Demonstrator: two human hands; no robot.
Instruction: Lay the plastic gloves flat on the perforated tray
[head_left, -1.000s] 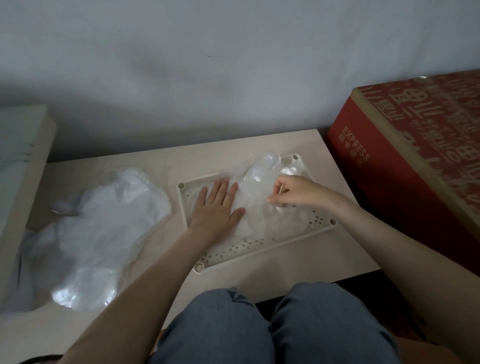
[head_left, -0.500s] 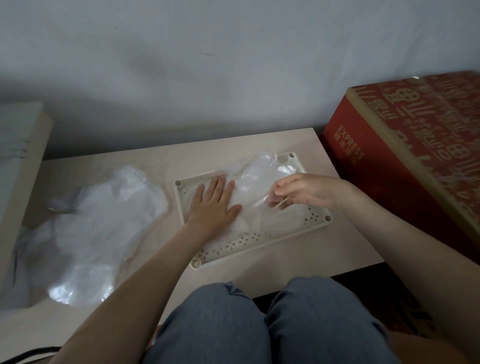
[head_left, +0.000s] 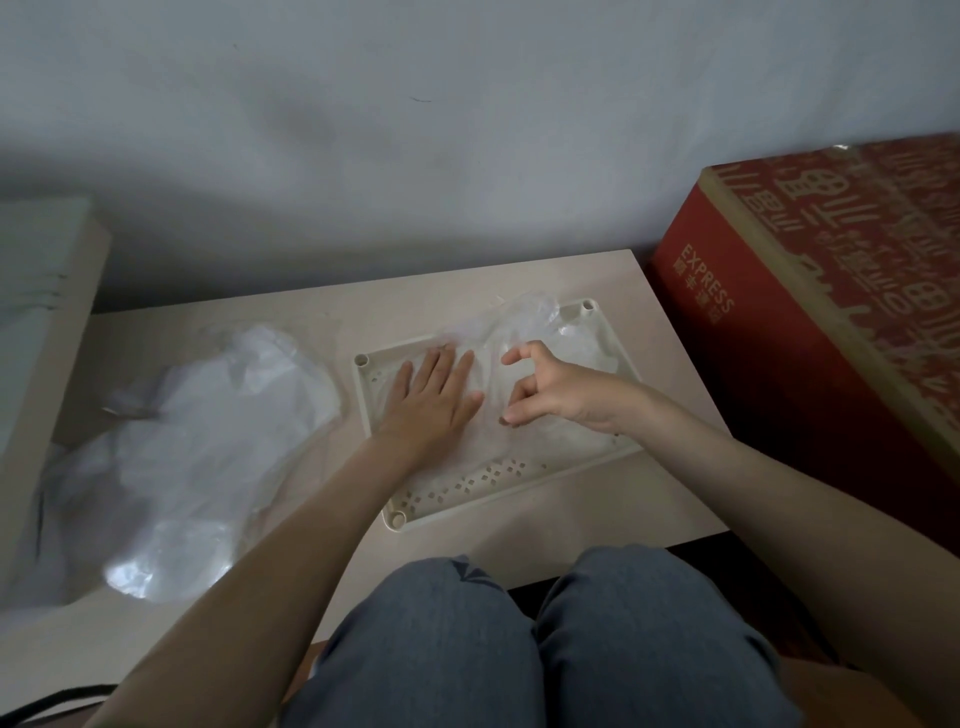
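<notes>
Plastic gloves (head_left: 524, 332) lie crumpled on the perforated tray (head_left: 467, 483) on the table (head_left: 571, 514). Left grip (head_left: 434, 397) presses them, fingers straight; right grip (head_left: 550, 395) is half-curled over them, and I cannot tell whether it pinches any film.

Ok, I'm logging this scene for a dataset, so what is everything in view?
cream perforated plastic tray: one, cream, on the table, centre-right
clear thin plastic gloves: count unclear, transparent, spread on the tray
heap of crumpled clear plastic: one, whitish, on the table left of the tray
pale beige table: one, beige, under the tray
red printed cardboard box: one, red, right of the table
black cable: one, black, bottom-left corner
grey-blue trousered knees: two, bottom centre
left hand: flat on the gloves, fingers straight
right hand: fingers curled over the gloves; grip unclear
</notes>
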